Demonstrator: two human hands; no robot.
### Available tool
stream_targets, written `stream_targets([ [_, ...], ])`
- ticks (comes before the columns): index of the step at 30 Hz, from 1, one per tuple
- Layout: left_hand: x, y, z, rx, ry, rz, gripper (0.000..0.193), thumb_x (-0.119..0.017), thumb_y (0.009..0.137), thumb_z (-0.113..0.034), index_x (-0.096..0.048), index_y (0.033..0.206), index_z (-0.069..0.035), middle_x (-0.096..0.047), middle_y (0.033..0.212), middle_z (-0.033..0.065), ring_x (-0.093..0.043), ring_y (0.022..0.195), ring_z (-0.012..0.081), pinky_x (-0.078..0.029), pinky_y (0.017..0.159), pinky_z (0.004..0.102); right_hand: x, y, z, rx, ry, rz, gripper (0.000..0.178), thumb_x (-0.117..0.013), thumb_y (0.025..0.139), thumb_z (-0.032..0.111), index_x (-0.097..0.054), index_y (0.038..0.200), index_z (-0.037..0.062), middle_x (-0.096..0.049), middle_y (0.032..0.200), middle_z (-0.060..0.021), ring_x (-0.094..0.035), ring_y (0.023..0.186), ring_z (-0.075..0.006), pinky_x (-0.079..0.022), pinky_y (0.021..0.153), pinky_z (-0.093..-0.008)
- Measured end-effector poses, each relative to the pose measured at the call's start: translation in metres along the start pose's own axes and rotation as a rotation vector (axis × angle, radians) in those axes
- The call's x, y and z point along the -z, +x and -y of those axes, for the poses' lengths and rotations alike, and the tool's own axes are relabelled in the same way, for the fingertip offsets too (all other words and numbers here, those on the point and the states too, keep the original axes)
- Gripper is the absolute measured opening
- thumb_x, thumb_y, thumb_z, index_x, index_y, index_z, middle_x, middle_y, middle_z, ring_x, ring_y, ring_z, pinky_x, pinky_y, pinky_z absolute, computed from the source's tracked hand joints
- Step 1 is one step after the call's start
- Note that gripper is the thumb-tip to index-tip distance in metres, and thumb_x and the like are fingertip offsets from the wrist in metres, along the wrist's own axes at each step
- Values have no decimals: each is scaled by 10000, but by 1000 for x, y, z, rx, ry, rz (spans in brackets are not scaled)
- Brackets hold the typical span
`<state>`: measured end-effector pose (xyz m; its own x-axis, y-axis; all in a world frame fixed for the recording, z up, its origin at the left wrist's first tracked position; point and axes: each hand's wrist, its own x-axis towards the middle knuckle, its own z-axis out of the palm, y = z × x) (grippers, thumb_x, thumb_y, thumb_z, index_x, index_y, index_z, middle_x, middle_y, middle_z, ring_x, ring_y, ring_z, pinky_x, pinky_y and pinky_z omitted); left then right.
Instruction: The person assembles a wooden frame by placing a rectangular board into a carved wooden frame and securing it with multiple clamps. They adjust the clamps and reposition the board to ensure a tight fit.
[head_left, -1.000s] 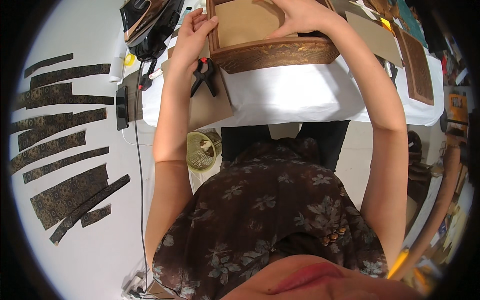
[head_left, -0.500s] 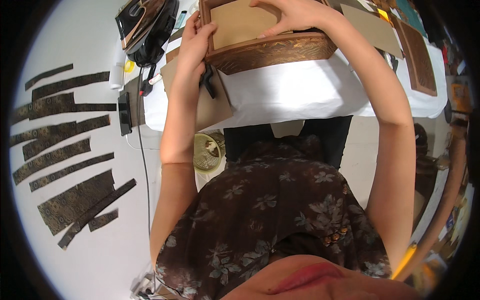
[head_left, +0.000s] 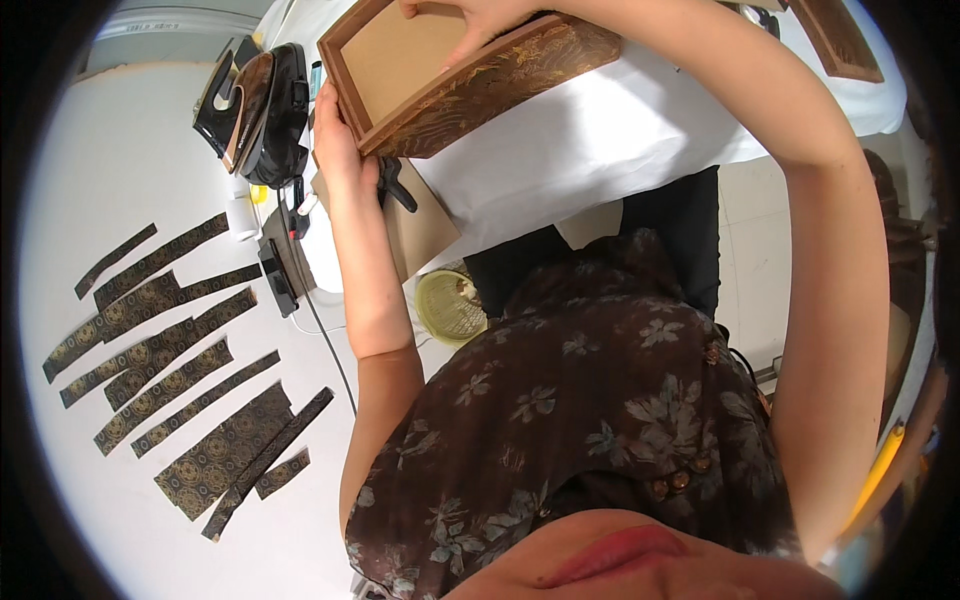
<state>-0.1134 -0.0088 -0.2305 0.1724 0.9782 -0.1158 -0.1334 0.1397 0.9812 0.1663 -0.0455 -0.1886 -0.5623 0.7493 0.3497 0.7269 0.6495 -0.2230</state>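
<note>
A brown wooden box, its near side covered in gold-patterned material, sits at the far edge of view with a beige board lining its inside. My left hand grips its left end from outside, with some fingers hidden behind the wall. Inside the box, my right hand spreads thumb and fingers over the beige board; its upper part is cut off by the frame. Just below my left hand, a black clamp lies over a flat brown board.
A black-and-copper iron stands left of the box. Several dark patterned fabric strips lie on the white surface further left, near a black phone. A pale green basket sits below the table's edge; a wooden frame lies far right.
The whole view has turned and shifted, so box and table slant more. My left thumb has gone from the box's rim, and that hand now lies along its outer side. My right hand stays inside.
</note>
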Motion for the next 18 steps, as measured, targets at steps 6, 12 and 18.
stream_targets([
  [6, -2, -6, 0, 27, 3, -29, 419, -499, 1020, -385, -588, 1249, -46, -653, 1190, 83, -629, 1062, 212, -496, 923, 368, -8, 0, -4, 18, -13, -21, 789, -779, 647, 620, -597, 1145, 35, -591, 1079, -211, -532, 1069, -375, -442, 921, -463],
  [12, -7, -12, -4, 8, -17, -38, 387, -445, 1037, -305, -555, 1285, -29, -629, 1216, 100, -611, 1130, 200, -504, 931, 356, -1, 4, 1, 24, -43, -60, 833, -782, 614, 635, -599, 1142, 17, -611, 1064, -220, -554, 1047, -391, -434, 923, -477],
  [18, 25, -31, -20, -232, -114, -129, 250, -537, 986, -121, -593, 1193, 7, -656, 1143, 125, -637, 1073, 215, -541, 904, 308, 24, 3, 20, 2, -33, -155, 872, -811, 597, 580, -584, 1196, -12, -612, 1169, -226, -558, 1104, -392, -412, 975, -458],
])
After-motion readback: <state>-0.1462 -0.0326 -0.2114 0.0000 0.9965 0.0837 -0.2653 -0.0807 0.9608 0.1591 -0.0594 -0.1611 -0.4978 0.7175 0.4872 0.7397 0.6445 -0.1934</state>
